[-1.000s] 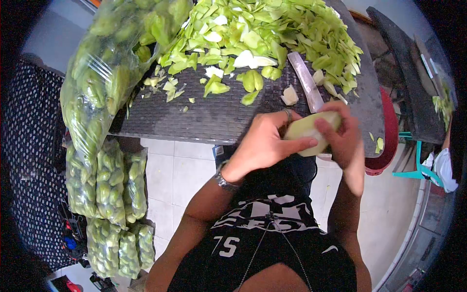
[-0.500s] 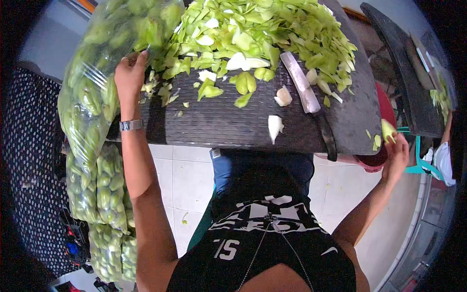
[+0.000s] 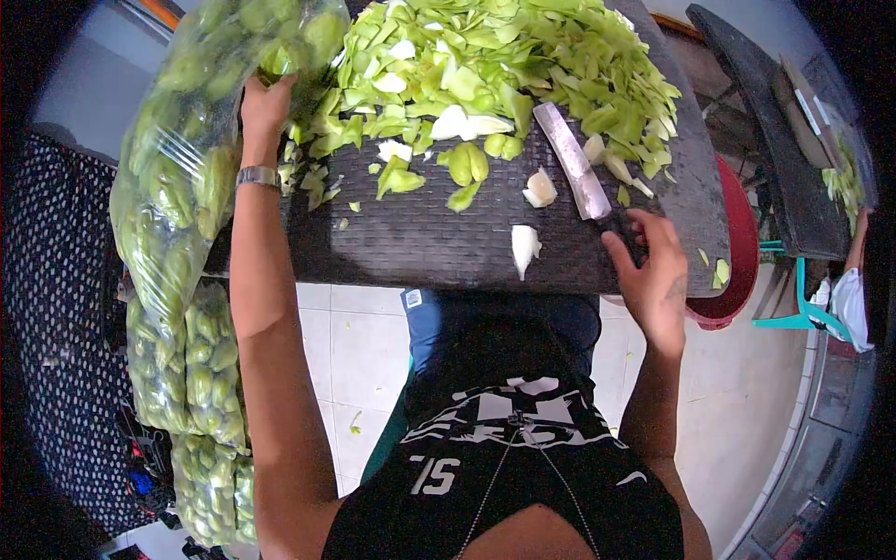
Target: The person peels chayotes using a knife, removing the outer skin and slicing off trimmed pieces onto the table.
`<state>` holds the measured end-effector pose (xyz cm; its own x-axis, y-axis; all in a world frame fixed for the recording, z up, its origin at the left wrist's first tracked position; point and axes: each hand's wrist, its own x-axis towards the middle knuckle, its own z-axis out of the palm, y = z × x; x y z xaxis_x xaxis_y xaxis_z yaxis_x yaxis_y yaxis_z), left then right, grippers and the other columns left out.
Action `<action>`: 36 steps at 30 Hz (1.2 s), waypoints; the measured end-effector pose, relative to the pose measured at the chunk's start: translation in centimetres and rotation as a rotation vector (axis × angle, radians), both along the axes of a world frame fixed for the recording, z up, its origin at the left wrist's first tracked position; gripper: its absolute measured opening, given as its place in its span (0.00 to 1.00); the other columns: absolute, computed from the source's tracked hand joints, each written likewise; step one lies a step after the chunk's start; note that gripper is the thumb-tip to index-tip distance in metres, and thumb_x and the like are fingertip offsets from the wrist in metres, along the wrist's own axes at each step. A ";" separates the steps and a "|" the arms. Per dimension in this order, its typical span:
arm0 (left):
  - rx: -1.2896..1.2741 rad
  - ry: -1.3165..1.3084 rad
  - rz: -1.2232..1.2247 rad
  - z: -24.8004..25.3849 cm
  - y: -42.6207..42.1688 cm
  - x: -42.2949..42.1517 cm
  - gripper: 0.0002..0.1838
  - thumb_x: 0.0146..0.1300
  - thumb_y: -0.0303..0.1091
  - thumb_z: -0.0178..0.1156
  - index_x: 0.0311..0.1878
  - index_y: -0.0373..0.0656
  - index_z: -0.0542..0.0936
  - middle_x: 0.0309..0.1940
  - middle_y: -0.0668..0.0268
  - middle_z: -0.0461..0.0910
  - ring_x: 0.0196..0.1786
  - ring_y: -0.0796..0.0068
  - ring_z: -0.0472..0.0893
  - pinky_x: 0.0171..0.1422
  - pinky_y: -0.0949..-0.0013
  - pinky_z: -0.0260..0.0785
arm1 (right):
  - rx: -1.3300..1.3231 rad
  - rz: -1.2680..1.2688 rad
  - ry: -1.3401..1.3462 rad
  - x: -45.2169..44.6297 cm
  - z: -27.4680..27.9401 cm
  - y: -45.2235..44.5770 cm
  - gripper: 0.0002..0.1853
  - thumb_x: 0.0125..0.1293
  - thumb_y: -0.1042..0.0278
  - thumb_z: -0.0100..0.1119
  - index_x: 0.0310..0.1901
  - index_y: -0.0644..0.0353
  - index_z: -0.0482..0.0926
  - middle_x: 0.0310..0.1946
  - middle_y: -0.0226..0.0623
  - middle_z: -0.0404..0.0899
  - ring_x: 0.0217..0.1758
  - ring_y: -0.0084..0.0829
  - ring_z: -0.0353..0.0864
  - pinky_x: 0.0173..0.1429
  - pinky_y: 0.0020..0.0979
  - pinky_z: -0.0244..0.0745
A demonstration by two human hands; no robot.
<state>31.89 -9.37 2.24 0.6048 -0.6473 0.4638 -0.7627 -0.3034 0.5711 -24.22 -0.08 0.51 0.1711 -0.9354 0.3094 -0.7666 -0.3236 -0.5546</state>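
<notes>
Handling at the large clear bag [image 3: 173,187] calls, in my judgement, for a grip on the body of the green vegetable [image 3: 278,56] rather than on loose plastic, so that the film does not drag or tear. The vegetable sits at the bag's table-side edge, directly beyond the fingers of my left hand [image 3: 266,103]; whether film lies over it I cannot tell. At the knife [image 3: 571,161], sound practice is to close on the handle alone, keep fingertips behind the blade, and leave the blade flat until the hold is firm. The blade rests on the dark tabletop [image 3: 420,233], its far end beside the heap of green peelings [image 3: 504,56]. Pose: my left arm is stretched well forward along the bag, nearly straight, watch [image 3: 257,176] at the wrist; the fingers bend toward the vegetable, but their contact is partly hidden and I cannot tell whether they grip it. My right arm is bent closer to my body, its hand [image 3: 656,271] over the knife handle, thumb and fingers apart in a moderate curl; I cannot confirm a hold. A white piece [image 3: 525,250] lies on the tabletop between the two arms.
</notes>
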 end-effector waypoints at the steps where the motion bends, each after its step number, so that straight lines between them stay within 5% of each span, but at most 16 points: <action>1: -0.029 0.048 -0.056 -1.0 -1.1 2.3 0.32 0.62 0.50 0.69 0.56 0.29 0.80 0.52 0.43 0.86 0.56 0.46 0.85 0.61 0.54 0.73 | -0.056 0.021 0.081 0.1 -0.5 -0.2 0.19 0.63 0.67 0.74 0.52 0.63 0.81 0.45 0.45 0.80 0.46 0.47 0.84 0.53 0.42 0.79; 5: -0.019 0.463 -0.323 0.5 -1.3 1.4 0.38 0.55 0.52 0.75 0.59 0.28 0.80 0.56 0.48 0.86 0.58 0.53 0.85 0.64 0.57 0.72 | -0.074 0.053 0.071 0.0 -1.1 -0.3 0.21 0.61 0.65 0.75 0.53 0.64 0.81 0.46 0.47 0.80 0.52 0.51 0.81 0.57 0.45 0.77; 8: -0.190 0.449 -0.388 0.7 -1.9 -0.7 0.45 0.49 0.53 0.79 0.62 0.26 0.77 0.53 0.48 0.87 0.57 0.54 0.85 0.65 0.58 0.72 | -0.085 0.048 0.065 0.1 -1.4 -0.4 0.21 0.61 0.65 0.76 0.52 0.63 0.81 0.45 0.46 0.80 0.52 0.50 0.81 0.57 0.45 0.77; 12: -0.120 0.124 0.004 -1.9 -5.2 3.4 0.51 0.45 0.53 0.82 0.64 0.24 0.74 0.55 0.44 0.84 0.57 0.53 0.85 0.64 0.57 0.73 | -0.070 0.032 0.023 0.1 -1.6 -0.6 0.21 0.60 0.65 0.77 0.52 0.63 0.81 0.45 0.46 0.81 0.50 0.49 0.82 0.55 0.44 0.77; 17: -0.145 -0.028 0.230 0.2 -2.0 -2.4 0.53 0.41 0.55 0.85 0.62 0.24 0.74 0.55 0.41 0.82 0.57 0.46 0.82 0.64 0.53 0.73 | -0.059 0.029 -0.014 0.2 -1.8 -0.5 0.22 0.59 0.66 0.77 0.52 0.63 0.81 0.44 0.45 0.81 0.49 0.48 0.83 0.54 0.43 0.78; 20: -0.280 -0.178 0.230 -0.3 -0.5 -3.4 0.53 0.38 0.54 0.86 0.60 0.24 0.74 0.50 0.43 0.83 0.55 0.44 0.82 0.62 0.52 0.74 | -0.047 0.024 -0.026 0.2 -1.9 -0.7 0.22 0.59 0.66 0.77 0.52 0.63 0.81 0.45 0.45 0.81 0.48 0.46 0.83 0.53 0.42 0.79; 29: -0.060 -0.149 0.270 0.1 3.0 -5.8 0.45 0.41 0.54 0.85 0.50 0.25 0.76 0.36 0.43 0.86 0.41 0.39 0.86 0.51 0.50 0.78 | 0.030 -0.014 -0.057 0.5 -1.5 -0.8 0.20 0.61 0.65 0.77 0.52 0.62 0.82 0.44 0.43 0.82 0.45 0.42 0.84 0.51 0.40 0.80; 36: -0.361 -0.357 0.142 -2.9 4.6 -6.6 0.42 0.41 0.53 0.84 0.47 0.27 0.77 0.39 0.42 0.85 0.44 0.38 0.85 0.52 0.49 0.78 | 0.042 -0.024 -0.031 0.4 -1.6 -1.0 0.21 0.60 0.61 0.77 0.51 0.60 0.83 0.42 0.42 0.82 0.42 0.41 0.84 0.48 0.40 0.80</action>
<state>25.27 -4.79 -0.62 0.4387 -0.3314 0.8353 -0.8945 -0.2504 0.3704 -23.81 -1.10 -1.14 0.1395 -0.9515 0.2743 -0.7560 -0.2812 -0.5911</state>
